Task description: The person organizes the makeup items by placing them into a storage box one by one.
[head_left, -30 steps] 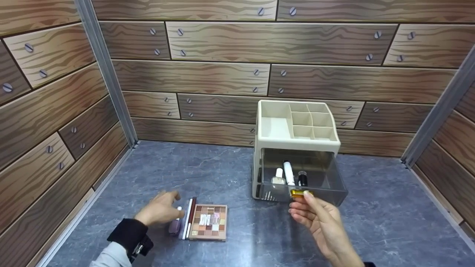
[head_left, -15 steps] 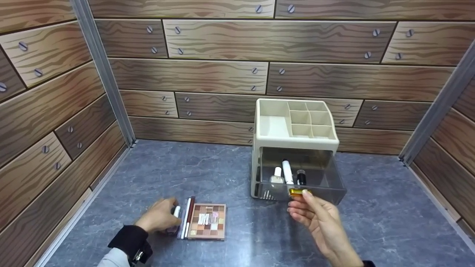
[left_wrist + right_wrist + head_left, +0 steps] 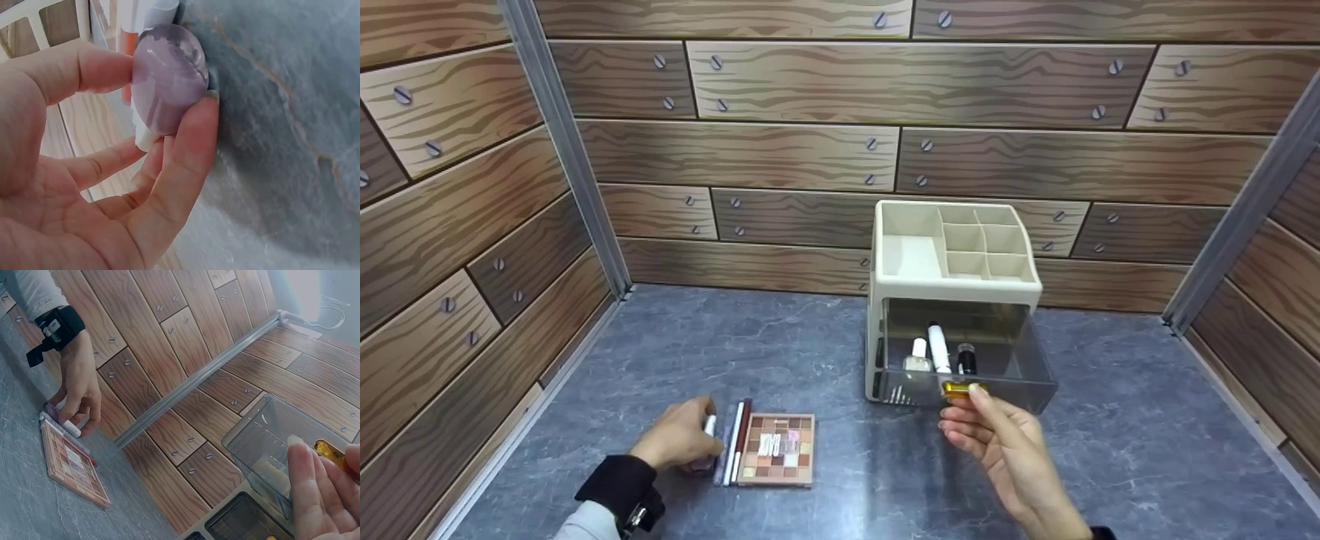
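My left hand (image 3: pixel 679 435) pinches a small purple nail polish bottle (image 3: pixel 169 84) with a white cap between thumb and fingers, low over the tabletop. Directly right of it lie a slim white tube (image 3: pixel 732 450), a dark red one (image 3: pixel 743 431) and an eyeshadow palette (image 3: pixel 777 450). With thumb and fingers, my right hand (image 3: pixel 1009 450) holds the gold knob (image 3: pixel 958 389) of a clear smoky drawer (image 3: pixel 1024 394), which is pulled out of a cream organizer (image 3: pixel 952 288). Inside the drawer are a white-capped bottle (image 3: pixel 917 358), a white tube (image 3: pixel 939 349) and a small black-capped bottle (image 3: pixel 967 360).
Small compartments (image 3: pixel 990 240) divide the organizer's top. A grey marbled tabletop (image 3: pixel 720 337) runs back to wood-patterned walls (image 3: pixel 780 157), with metal posts (image 3: pixel 566 157) at the corners. A second drawer (image 3: pixel 242 520) shows in the right wrist view.
My left hand has come down and taken hold of the purple bottle, shifting it slightly left, away from the slim tubes. My right hand stays on the drawer knob.
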Tool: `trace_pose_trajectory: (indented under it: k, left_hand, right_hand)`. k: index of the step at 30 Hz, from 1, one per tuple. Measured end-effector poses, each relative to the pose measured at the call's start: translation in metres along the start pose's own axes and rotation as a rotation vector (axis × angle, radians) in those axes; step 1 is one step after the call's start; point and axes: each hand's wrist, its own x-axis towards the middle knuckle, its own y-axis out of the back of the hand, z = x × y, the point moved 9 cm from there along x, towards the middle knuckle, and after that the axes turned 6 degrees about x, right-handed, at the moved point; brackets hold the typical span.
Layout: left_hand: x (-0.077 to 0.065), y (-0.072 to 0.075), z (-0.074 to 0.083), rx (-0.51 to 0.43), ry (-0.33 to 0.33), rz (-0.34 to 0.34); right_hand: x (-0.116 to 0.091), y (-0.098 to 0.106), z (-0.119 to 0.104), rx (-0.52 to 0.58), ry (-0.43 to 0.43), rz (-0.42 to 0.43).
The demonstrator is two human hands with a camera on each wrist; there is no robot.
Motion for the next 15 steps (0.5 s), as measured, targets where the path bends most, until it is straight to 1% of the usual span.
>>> trace_pose_trajectory:
  k: [2,4,9,12,15]
  left_hand:
    - [0.000,0.004,0.001,0.000,-0.009,0.010]
    - [-0.001,0.006,0.002,-0.026,-0.005,0.010]
    - [0.000,0.012,0.005,-0.057,-0.003,0.013]
    - [0.000,0.014,0.010,-0.076,-0.010,0.014]
    - [0.000,0.017,0.019,-0.096,-0.026,0.018]
  right_hand:
    - [0.000,0.000,0.000,-0.002,-0.002,0.001]
    - [0.000,0.001,0.000,-0.006,0.001,0.004]
    - [0.001,0.000,-0.001,-0.008,0.007,0.001]
    - [0.001,0.000,0.000,-0.006,0.002,0.005]
    - [0.001,0.001,0.000,-0.010,0.000,0.015]
